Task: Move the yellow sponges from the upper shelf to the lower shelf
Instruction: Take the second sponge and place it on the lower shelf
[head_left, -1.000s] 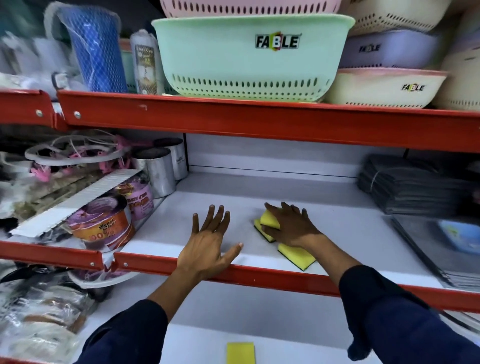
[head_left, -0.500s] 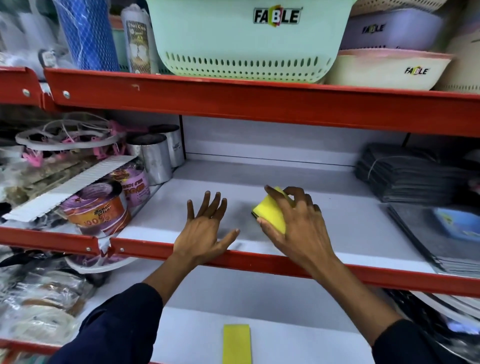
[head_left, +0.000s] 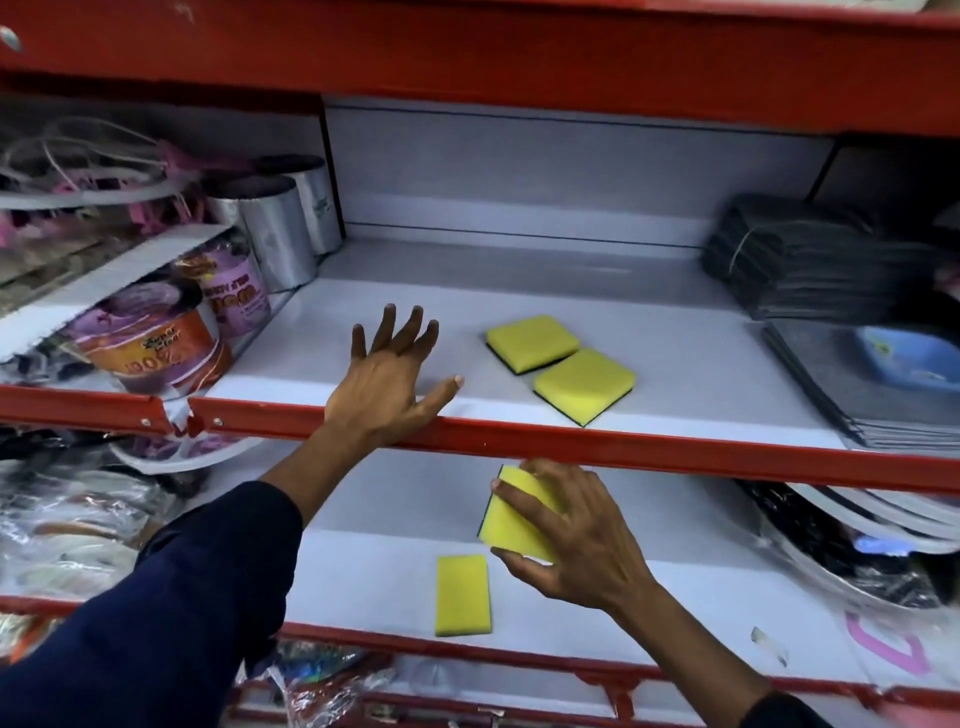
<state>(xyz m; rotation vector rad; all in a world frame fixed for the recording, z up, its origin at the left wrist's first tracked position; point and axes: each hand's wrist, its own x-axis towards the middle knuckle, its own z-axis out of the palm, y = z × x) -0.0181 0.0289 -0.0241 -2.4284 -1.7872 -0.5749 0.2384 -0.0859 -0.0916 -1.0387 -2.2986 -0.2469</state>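
Two yellow sponges with dark undersides lie side by side on the white upper shelf (head_left: 675, 364): one further back (head_left: 532, 342) and one nearer the red front rail (head_left: 584, 383). My left hand (head_left: 389, 379) rests open on that shelf's front edge, left of them. Below the rail, my right hand (head_left: 576, 540) grips a third yellow sponge (head_left: 511, 519) tilted above the lower shelf (head_left: 363, 571). A fourth yellow sponge (head_left: 462, 594) lies flat on the lower shelf, just left of my right hand.
Metal tins (head_left: 275, 228) and packaged scrubbers (head_left: 150, 348) crowd the upper shelf's left side. Dark folded cloths (head_left: 810, 260) and flat packets (head_left: 883, 384) fill its right side. Plastic-wrapped goods (head_left: 67, 535) sit at the lower left, plates (head_left: 857, 540) at the lower right.
My right hand has lifted a sponge off the upper shelf and brought it down under the red rail to the lower shelf. My view has tilted downward. My left hand stayed in place.
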